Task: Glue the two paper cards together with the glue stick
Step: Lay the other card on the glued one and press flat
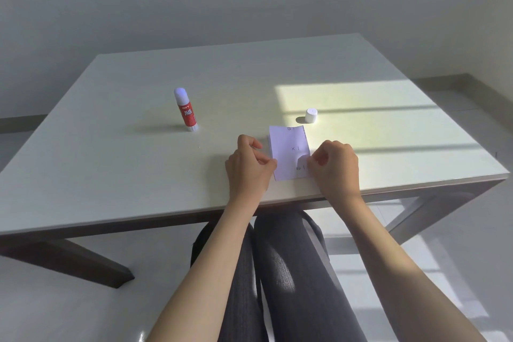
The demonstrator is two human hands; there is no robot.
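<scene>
The left hand (249,164) and the right hand (333,166) were both at the paper cards (290,151), one on each long side, near the front edge of the counter (138,175). The fingers of both hands were curled in, and the fingertips pinched or pressed the lower side edges of the cards; I could not tell which. The cards lay one on top of the other, almost aligned, with a thin strip of the lower card showing along the left side. The far edge of the top card curled up a little.

Such cards were probably very light and thin, easy to bend and to slide on the smooth counter. It would be safer to hold them at the edges and press flat from the middle outward, because fresh glue could let the top card shift.

The glue stick (185,110) stood upright, well apart, toward the left side of the counter and further back, with its white top exposed. Its cap (311,115) stood just behind the cards, in the patch of sunlight.
</scene>
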